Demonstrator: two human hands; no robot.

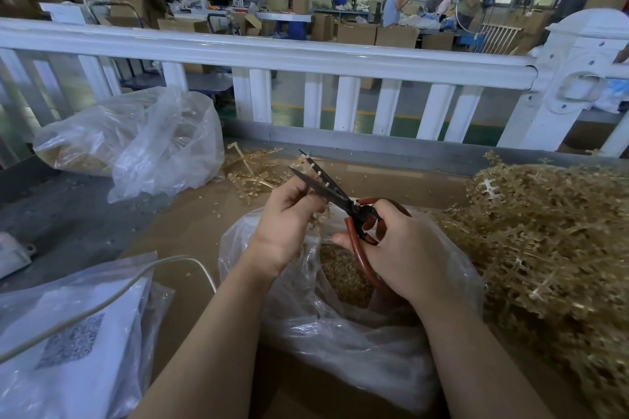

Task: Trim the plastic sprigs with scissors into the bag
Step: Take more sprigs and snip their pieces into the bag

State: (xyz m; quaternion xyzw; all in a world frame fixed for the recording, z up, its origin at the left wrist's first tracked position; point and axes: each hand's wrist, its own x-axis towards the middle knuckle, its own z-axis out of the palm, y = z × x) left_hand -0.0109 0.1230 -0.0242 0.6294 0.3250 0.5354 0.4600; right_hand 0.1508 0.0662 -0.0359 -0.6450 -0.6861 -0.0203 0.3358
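Beyond desk: factory hall, white railing (272,54), cardboard boxes, people at far bench. Desk (190,214) topped with brown cardboard, grey edge at left. Big heap of tan plastic sprigs (544,248) at right. Open clear bag (340,316) at centre, trimmings inside. Pouch (75,333) lower left bears blurred QR label, unreadable. Right hand (405,248) grips red-handled scissors (337,196), blades parted. Left hand (289,224) pinches sprig (318,218) against blades, above bag.

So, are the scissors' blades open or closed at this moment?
Open. The scissors show two dark blades spread in a narrow V, tips apart, with a sprig along them. The right hand grips the red handles.
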